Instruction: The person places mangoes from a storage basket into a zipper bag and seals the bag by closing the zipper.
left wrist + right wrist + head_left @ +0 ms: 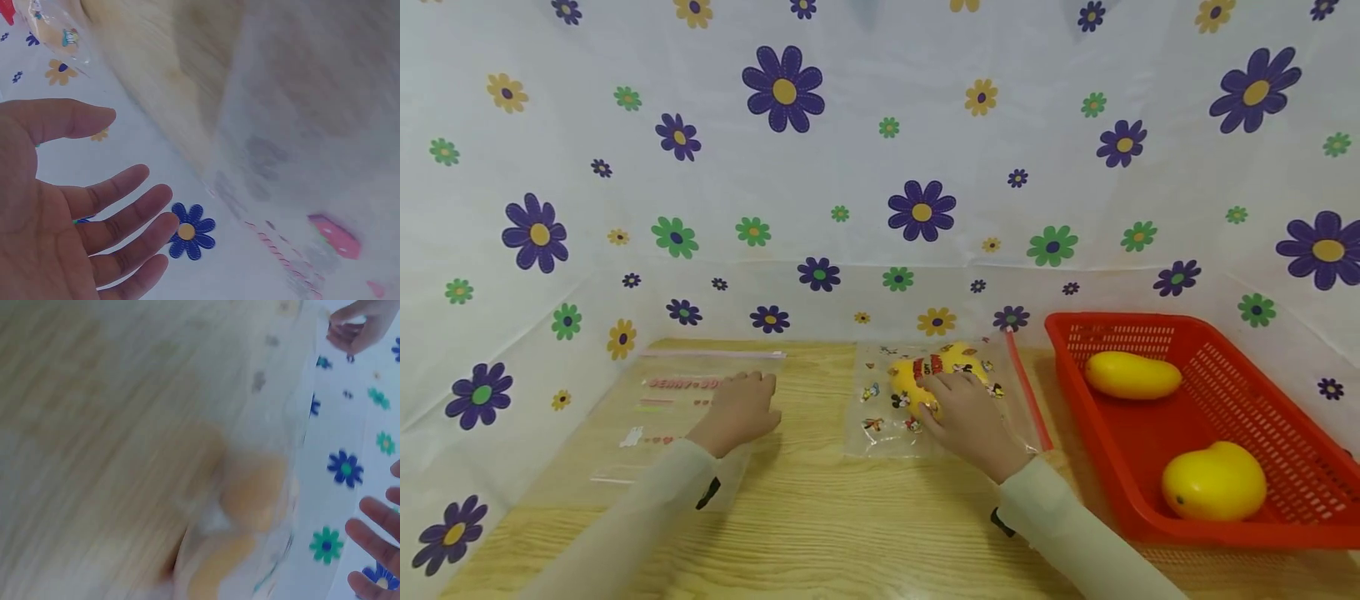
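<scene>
head cam fwd/down over table (820, 517), L-wrist cam nr L hand (56, 219), R-wrist nr bag (272, 419), floral cloth (850, 158) in all 3

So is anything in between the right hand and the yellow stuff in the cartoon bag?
Yes, the top layer of the clear cartoon bag does: the yellow stuff is inside, under the right hand. Nothing else visible blocks it.

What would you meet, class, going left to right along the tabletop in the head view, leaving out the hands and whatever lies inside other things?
Flat bag with pink lettering → clear cartoon-print bag → red basket
</scene>
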{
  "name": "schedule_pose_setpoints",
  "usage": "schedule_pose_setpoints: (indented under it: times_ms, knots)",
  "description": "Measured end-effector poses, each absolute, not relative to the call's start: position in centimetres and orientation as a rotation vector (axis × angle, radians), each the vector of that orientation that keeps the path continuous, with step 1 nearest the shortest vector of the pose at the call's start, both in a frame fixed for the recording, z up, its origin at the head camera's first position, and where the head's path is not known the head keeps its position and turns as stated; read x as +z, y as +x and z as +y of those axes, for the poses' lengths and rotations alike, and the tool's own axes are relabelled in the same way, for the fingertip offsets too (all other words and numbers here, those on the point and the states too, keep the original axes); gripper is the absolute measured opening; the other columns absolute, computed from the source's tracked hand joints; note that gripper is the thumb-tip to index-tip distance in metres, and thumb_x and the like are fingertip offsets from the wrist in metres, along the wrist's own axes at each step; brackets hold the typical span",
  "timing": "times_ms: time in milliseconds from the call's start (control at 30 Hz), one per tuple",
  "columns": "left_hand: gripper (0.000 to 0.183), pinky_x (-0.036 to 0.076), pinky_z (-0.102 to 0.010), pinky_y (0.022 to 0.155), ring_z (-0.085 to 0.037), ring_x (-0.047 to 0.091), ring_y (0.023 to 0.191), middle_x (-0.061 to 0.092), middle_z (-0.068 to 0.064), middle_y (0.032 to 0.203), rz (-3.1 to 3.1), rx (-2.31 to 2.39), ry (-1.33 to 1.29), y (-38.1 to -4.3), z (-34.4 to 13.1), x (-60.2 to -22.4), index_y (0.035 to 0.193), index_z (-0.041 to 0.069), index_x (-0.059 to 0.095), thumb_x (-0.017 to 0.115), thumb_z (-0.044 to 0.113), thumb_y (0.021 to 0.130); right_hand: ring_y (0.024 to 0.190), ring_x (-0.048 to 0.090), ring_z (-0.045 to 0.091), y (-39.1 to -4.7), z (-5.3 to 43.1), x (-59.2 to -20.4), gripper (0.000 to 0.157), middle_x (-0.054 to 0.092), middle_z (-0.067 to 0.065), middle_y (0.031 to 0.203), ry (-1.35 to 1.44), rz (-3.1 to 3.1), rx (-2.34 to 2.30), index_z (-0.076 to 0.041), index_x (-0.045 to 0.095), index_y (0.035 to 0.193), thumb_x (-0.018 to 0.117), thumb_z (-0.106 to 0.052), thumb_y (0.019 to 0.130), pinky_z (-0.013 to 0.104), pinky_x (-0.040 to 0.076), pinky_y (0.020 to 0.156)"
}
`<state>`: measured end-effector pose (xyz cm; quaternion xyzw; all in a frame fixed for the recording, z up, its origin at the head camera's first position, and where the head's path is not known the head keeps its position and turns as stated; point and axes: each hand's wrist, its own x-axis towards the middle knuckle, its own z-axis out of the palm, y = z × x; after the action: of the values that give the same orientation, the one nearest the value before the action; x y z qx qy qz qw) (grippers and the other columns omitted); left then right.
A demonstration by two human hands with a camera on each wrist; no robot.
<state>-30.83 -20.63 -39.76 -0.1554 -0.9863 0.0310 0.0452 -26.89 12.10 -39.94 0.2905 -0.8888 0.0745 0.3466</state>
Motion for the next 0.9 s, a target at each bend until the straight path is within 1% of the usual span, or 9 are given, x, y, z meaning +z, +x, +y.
schedule_pose_setpoints:
  times_ms: [167, 233, 300, 433, 533, 600, 667, 767, 900]
  knots:
    - [0.036, 0.048, -0.045, 0.065, -0.029, 0.052, 0.069, 0.058, -0.017, 0.082, -3.073, 0.088, -0.405, -30.7, -22.0, -40.5, 0.096, -0.007, 0.056, 0.060, 0.023, 0.076, 0.087, 0.067, 0.018, -26.5, 10.0, -40.2, 0.026, 0.071, 0.002, 0.094, 0.889, -2.230, 0.277, -0.010, 0.066, 0.101, 0.073, -0.019, 0.077, 0.040, 0.050, 0.085]
    - [0.039, 0.048, -0.046, 0.064, -0.028, 0.052, 0.068, 0.057, -0.016, 0.079, -3.108, 0.074, -0.349, -30.6, -22.3, -40.7, 0.097, -0.007, 0.056, 0.062, 0.025, 0.076, 0.085, 0.067, 0.017, -26.4, 9.4, -40.2, 0.025, 0.070, 0.001, 0.093, 0.915, -2.222, 0.276, -0.012, 0.066, 0.100, 0.072, -0.019, 0.077, 0.039, 0.050, 0.085]
    - [0.038, 0.048, -0.047, 0.063, -0.028, 0.051, 0.066, 0.055, -0.015, 0.075, -3.137, 0.060, -0.298, -30.5, -22.5, -40.8, 0.094, -0.006, 0.056, 0.061, 0.027, 0.076, 0.084, 0.067, 0.016, -26.3, 8.8, -40.2, 0.023, 0.070, -0.001, 0.093, 0.940, -2.223, 0.259, -0.014, 0.066, 0.100, 0.071, -0.020, 0.078, 0.039, 0.050, 0.085]
    - [0.040, 0.046, -0.053, 0.069, -0.032, 0.053, 0.071, 0.057, -0.016, 0.077, -3.172, 0.059, -0.258, -30.5, -22.8, -41.1, 0.089, -0.005, 0.056, 0.062, 0.032, 0.074, 0.081, 0.066, 0.013, -26.2, 7.8, -40.1, 0.021, 0.070, -0.004, 0.090, 0.998, -2.219, 0.236, -0.015, 0.066, 0.098, 0.071, -0.021, 0.078, 0.039, 0.050, 0.083]
    - [0.040, 0.046, -0.053, 0.071, -0.032, 0.053, 0.072, 0.057, -0.015, 0.078, -3.193, 0.118, -0.280, -30.6, -23.0, -41.5, 0.086, -0.002, 0.058, 0.063, 0.036, 0.075, 0.081, 0.065, 0.010, -26.1, 7.1, -40.1, 0.017, 0.070, -0.005, 0.089, 1.022, -2.205, 0.211, -0.016, 0.066, 0.096, 0.069, -0.020, 0.080, 0.037, 0.051, 0.081]
    - [0.038, 0.046, -0.051, 0.069, -0.029, 0.051, 0.069, 0.056, -0.013, 0.075, -3.207, 0.139, -0.295, -30.8, -23.2, -41.8, 0.082, 0.000, 0.058, 0.062, 0.037, 0.076, 0.082, 0.065, 0.009, -26.1, 6.8, -40.1, 0.015, 0.070, -0.005, 0.089, 1.028, -2.209, 0.186, -0.016, 0.066, 0.095, 0.067, -0.020, 0.081, 0.036, 0.050, 0.082]
    - [0.033, 0.044, -0.046, 0.064, -0.026, 0.048, 0.065, 0.053, -0.009, 0.070, -3.213, 0.146, -0.303, -30.9, -23.3, -42.0, 0.077, 0.003, 0.057, 0.062, 0.036, 0.076, 0.084, 0.065, 0.008, -26.2, 6.6, -40.2, 0.013, 0.069, -0.006, 0.090, 1.027, -2.227, 0.160, -0.017, 0.065, 0.095, 0.065, -0.021, 0.083, 0.034, 0.050, 0.083]
    - [0.026, 0.040, -0.039, 0.057, -0.022, 0.045, 0.059, 0.051, -0.006, 0.065, -3.227, 0.113, -0.303, -30.8, -23.2, -42.0, 0.071, 0.007, 0.054, 0.062, 0.031, 0.075, 0.084, 0.065, 0.008, -26.2, 6.5, -40.3, 0.012, 0.069, -0.006, 0.090, 1.029, -2.256, 0.165, -0.017, 0.065, 0.095, 0.064, -0.021, 0.084, 0.035, 0.049, 0.084]
    - [0.019, 0.036, -0.034, 0.053, -0.019, 0.043, 0.056, 0.050, -0.004, 0.062, -3.234, 0.076, -0.332, -30.6, -22.9, -41.7, 0.067, 0.009, 0.051, 0.063, 0.022, 0.072, 0.083, 0.065, 0.008, -26.2, 6.5, -40.2, 0.011, 0.069, -0.006, 0.089, 1.032, -2.266, 0.188, -0.017, 0.066, 0.094, 0.064, -0.020, 0.084, 0.035, 0.049, 0.084]
